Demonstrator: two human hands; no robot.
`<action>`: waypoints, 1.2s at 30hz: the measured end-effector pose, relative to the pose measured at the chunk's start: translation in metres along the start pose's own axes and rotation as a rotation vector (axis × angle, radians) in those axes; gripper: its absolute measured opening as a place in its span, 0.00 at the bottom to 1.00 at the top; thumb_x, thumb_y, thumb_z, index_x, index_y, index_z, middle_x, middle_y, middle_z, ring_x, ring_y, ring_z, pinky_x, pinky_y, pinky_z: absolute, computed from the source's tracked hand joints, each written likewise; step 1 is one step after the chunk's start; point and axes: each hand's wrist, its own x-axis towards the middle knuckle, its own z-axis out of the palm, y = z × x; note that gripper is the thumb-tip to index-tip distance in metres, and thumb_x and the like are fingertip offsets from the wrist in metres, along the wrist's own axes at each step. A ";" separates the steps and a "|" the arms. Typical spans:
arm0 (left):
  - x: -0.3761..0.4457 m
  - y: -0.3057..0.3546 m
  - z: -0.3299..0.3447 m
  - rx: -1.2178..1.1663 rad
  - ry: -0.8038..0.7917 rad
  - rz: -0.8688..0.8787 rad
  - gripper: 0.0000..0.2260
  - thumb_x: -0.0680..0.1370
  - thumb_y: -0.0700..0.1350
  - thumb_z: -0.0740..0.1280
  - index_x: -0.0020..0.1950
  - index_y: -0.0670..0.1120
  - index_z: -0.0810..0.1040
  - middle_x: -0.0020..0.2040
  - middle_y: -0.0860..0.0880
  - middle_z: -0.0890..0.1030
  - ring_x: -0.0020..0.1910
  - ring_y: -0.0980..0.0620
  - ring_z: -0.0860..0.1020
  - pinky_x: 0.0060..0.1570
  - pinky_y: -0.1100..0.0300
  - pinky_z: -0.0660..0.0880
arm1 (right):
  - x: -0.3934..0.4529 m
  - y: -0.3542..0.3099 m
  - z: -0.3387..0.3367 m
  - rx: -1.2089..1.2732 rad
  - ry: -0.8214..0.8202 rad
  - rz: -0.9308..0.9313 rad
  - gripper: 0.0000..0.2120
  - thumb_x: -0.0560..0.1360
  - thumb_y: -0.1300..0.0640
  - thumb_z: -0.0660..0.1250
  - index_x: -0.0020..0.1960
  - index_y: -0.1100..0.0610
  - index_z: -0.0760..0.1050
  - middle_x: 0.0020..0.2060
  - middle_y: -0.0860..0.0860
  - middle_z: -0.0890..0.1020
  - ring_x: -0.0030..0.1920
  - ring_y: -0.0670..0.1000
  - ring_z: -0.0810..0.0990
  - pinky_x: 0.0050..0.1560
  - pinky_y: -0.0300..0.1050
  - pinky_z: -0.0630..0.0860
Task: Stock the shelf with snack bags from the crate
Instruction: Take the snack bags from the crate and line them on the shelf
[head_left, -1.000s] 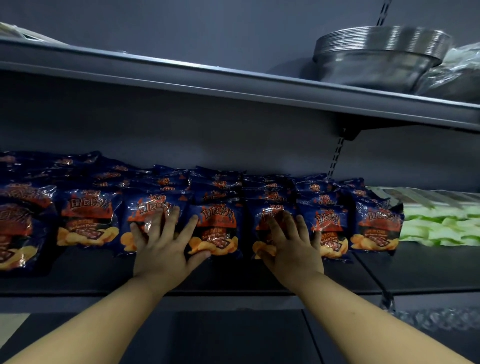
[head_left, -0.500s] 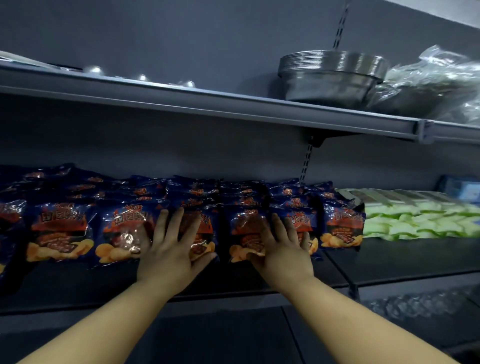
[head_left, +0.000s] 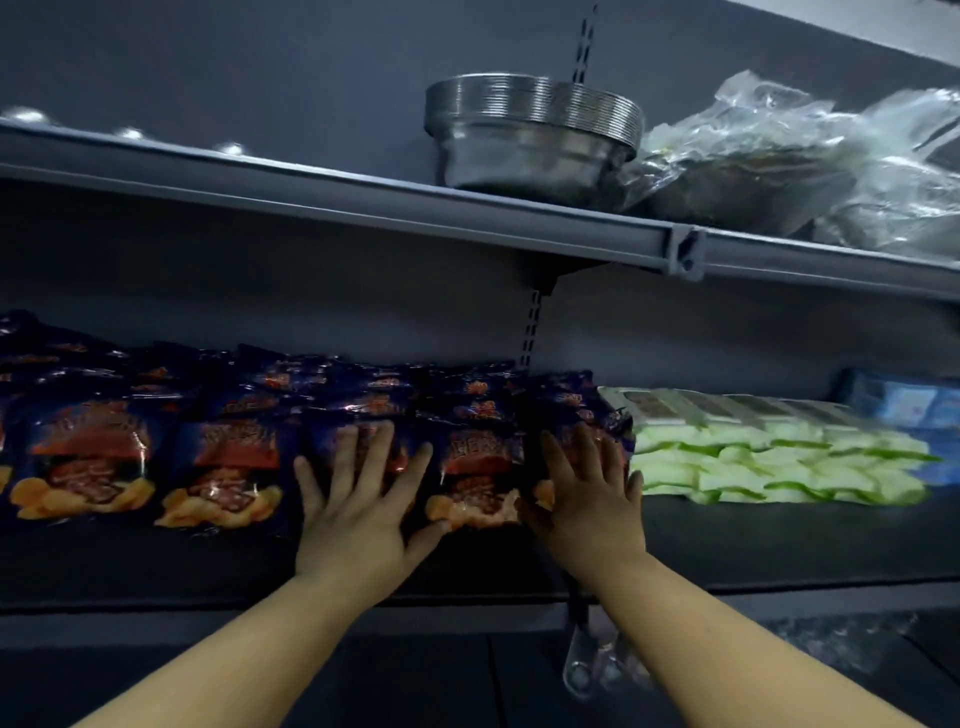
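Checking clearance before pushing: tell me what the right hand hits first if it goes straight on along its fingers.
The right hand already presses a snack bag; beyond it probably more bags, then the back wall. Depth is unclear.

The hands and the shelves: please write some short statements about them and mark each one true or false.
1. Both hands press flat on the snack bags. True: left hand, right hand.
2. The left hand holds a bag in the air. False: it lies on shelved bags.
3. Stacked metal bowls stand on the upper shelf. True.
4. The green-and-white packs lie left of the snack bags. False: right.
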 end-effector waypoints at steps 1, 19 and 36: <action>0.004 0.010 0.004 0.012 0.002 -0.012 0.32 0.75 0.72 0.46 0.74 0.57 0.61 0.77 0.46 0.55 0.74 0.38 0.52 0.66 0.32 0.46 | 0.005 0.010 0.001 -0.001 -0.003 -0.008 0.36 0.78 0.34 0.53 0.77 0.41 0.37 0.78 0.51 0.37 0.76 0.60 0.35 0.73 0.66 0.43; 0.048 0.051 0.045 0.103 -0.059 -0.080 0.35 0.72 0.72 0.50 0.76 0.58 0.58 0.75 0.41 0.62 0.72 0.32 0.58 0.55 0.22 0.59 | 0.052 0.049 0.030 0.056 0.003 -0.177 0.34 0.80 0.39 0.53 0.78 0.44 0.37 0.77 0.52 0.35 0.75 0.60 0.32 0.75 0.56 0.41; 0.046 0.052 0.035 0.088 -0.046 -0.063 0.36 0.72 0.73 0.50 0.76 0.57 0.59 0.75 0.41 0.59 0.73 0.34 0.55 0.55 0.22 0.59 | 0.049 0.054 0.029 -0.007 0.035 -0.197 0.36 0.79 0.37 0.52 0.78 0.45 0.35 0.77 0.52 0.34 0.68 0.55 0.25 0.72 0.63 0.36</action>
